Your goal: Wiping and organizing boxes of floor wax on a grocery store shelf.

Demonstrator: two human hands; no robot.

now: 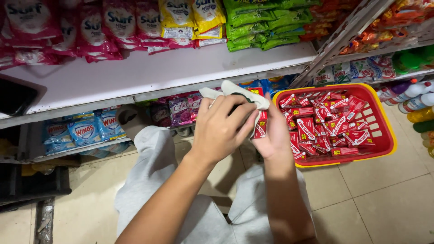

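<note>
Wiping a small red packet with a white cloth, just above the red basket.

The right hand [273,135] holds a small red packet [261,126] upright, its grip closed around it, and the left hand [221,129] presses a white cloth [235,90] over the top of the packet, fingers curled down on the cloth. To do this well, I think the right hand should keep the packet steady while the left rubs each side gently (soft packets can bend). Both arms reach forward over the knees, wrists close together. The red basket [384,135], full of the same packets, sits on the floor just beside the right hand, under the white shelf [149,72].
</note>
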